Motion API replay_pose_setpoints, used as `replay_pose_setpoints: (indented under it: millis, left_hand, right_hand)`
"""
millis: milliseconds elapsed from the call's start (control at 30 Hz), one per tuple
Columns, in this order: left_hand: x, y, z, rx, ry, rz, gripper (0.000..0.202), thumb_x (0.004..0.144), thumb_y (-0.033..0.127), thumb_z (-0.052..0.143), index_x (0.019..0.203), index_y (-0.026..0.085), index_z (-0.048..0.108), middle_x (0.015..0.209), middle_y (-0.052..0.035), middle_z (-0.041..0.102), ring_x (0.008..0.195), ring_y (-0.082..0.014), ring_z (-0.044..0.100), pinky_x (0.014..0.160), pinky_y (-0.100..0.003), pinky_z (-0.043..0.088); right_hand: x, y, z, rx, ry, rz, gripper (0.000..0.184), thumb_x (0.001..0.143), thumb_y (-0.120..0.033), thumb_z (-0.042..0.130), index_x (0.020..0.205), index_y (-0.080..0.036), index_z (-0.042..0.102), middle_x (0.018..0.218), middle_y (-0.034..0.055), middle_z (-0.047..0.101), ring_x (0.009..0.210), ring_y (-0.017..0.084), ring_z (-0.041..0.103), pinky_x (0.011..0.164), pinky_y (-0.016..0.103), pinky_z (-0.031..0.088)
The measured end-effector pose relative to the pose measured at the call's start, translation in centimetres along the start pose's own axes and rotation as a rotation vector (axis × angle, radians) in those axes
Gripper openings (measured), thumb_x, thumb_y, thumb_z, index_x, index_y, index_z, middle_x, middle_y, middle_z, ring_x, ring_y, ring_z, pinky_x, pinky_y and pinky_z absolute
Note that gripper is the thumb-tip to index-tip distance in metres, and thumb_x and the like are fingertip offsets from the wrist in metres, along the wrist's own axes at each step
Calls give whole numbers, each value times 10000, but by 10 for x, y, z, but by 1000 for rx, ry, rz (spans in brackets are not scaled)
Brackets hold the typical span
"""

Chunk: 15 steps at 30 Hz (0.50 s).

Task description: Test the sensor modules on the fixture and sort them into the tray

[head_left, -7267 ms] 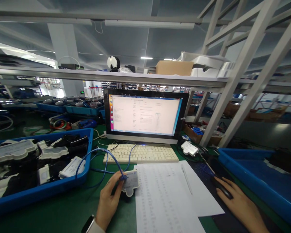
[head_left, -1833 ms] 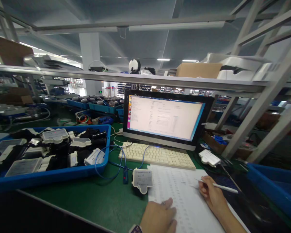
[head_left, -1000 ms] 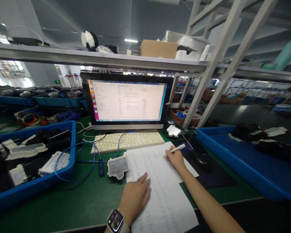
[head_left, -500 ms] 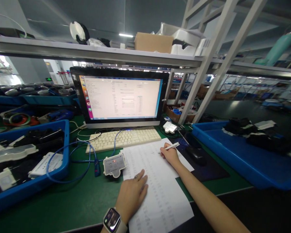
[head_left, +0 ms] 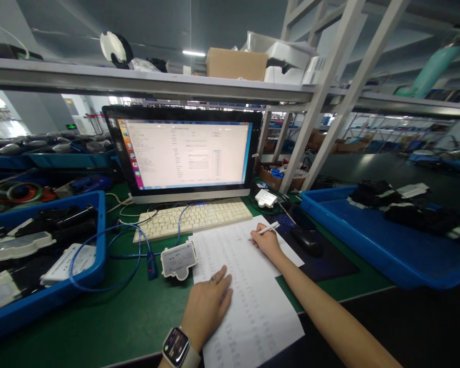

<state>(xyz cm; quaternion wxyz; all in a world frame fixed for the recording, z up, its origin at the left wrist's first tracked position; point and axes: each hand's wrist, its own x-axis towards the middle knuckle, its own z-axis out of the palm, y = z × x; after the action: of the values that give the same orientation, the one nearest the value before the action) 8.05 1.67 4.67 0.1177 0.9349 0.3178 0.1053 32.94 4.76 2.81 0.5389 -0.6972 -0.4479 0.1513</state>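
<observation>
Gripping the pen (head_left: 271, 227), my right hand (head_left: 266, 242) has quit the mouse (head_left: 306, 242), apparently for writing, while my empty left hand (head_left: 208, 301) rests on the paper (head_left: 253, 306), the unit (head_left: 178, 260) set down just beside it.

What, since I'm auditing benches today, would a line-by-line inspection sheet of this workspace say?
Surface: green bench top, dark mat under the mouse.
Job's things: paper sheets, white pen; white-rimmed module beside the sheets.
Clutter: left blue bin crowded with black and white parts; right blue bin holds some too.
Hands: left hand rests on the sheets; right hand grips the pen.
Cables: blue cable loops across the left bin's rim; its connector lies apart from the module.
Surroundings: monitor and keyboard ahead, shelf above bearing a cardboard box.
</observation>
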Motion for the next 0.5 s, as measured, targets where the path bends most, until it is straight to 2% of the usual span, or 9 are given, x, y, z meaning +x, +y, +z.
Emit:
replay_pose_setpoints:
  millis: [500]
  left_hand:
    - [2,-1,1,-3,10,5,313,879,219,428,1165,215,555,1329,-67,484,899,-210,662,813,-378,542]
  right_hand:
    - [1,2,-1,-24,30,-12,175,600,-278,487,490,-242,355,363,-55,462,395,124,447,450,226,341]
